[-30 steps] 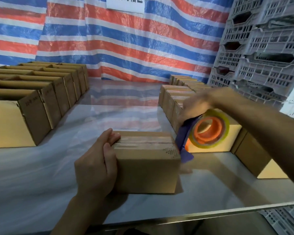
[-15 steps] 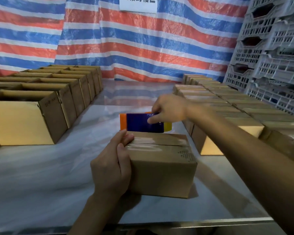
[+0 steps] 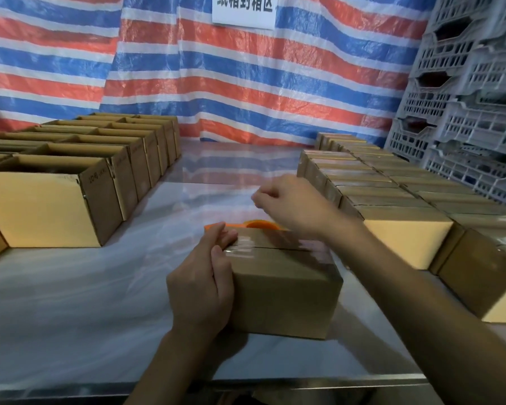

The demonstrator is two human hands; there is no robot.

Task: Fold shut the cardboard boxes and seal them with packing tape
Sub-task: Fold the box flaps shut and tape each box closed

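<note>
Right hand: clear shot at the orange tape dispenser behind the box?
Probably yes. The right hand hovers just above the orange tape dispenser lying behind the box; nothing sits between them. The left hand grips the box's left end, clear of it.

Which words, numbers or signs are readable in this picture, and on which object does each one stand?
"纸箱封箱区": on the white sign hanging on the striped tarpaulin; the picture edge cuts off the tops of the characters.
Small dark print on the side of the nearest open cardboard box: too blurred to read.
No other text can be seen.
</note>
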